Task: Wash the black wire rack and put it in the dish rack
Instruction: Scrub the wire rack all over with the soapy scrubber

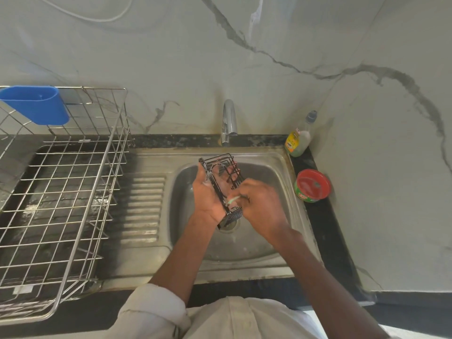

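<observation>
The black wire rack [225, 167] is held upright over the steel sink [278, 172]. My left hand [208, 194] grips its left side, thumb and fingers wrapped round the frame. My right hand [259, 201] pinches a small green scrubber [233, 199] against the rack's lower part. The steel dish rack [61, 192] stands on the counter to the left of the sink, holding no dishes.
The tap [228, 123] rises behind the sink; no water stream shows. A blue cup-shaped holder [36, 104] hangs on the dish rack's back edge. A dish soap bottle [299, 138] and a red-lidded green tub [313, 185] sit on the right ledge.
</observation>
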`<action>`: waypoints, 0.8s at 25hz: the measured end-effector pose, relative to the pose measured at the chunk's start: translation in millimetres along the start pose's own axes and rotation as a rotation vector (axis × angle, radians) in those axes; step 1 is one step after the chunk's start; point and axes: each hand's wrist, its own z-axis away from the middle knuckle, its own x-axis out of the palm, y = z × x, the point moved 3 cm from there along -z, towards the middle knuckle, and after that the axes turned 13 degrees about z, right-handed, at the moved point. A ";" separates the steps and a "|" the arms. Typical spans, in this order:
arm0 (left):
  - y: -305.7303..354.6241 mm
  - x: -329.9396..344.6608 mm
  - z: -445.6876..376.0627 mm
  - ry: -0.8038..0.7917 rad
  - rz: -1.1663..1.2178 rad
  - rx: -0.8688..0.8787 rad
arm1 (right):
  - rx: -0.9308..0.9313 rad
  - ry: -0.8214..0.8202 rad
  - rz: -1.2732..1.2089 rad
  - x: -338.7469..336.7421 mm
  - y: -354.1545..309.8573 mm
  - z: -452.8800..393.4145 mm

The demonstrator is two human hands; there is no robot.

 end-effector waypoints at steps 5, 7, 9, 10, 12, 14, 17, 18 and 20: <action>3.7 -3.4 -8.9 0.068 0.081 0.118 | 0.119 0.102 -0.033 7.9 -0.4 3.4; 4.8 -5.7 -10.3 0.076 0.095 0.120 | 0.150 0.133 0.004 3.6 3.1 10.3; 2.8 -8.3 -8.6 0.076 0.081 0.098 | 0.044 0.131 -0.021 8.0 -8.2 17.8; 0.5 -6.7 -5.4 0.073 0.067 0.087 | 0.035 0.133 -0.053 9.1 -14.6 13.2; -6.9 -7.7 -0.6 0.076 0.012 0.075 | 0.105 0.134 -0.067 10.6 -21.3 -10.7; -10.3 -11.9 1.6 0.068 -0.035 0.045 | 0.079 0.095 -0.005 12.0 -21.2 -20.8; 2.5 -11.3 -2.3 0.054 0.063 0.057 | -0.092 0.057 0.025 15.0 -5.4 5.5; 7.5 -13.9 -5.8 0.051 0.091 0.060 | -0.043 0.064 0.015 15.1 4.5 14.3; 11.3 -18.5 -10.4 0.085 0.095 0.071 | 0.193 0.124 0.010 14.0 23.2 17.8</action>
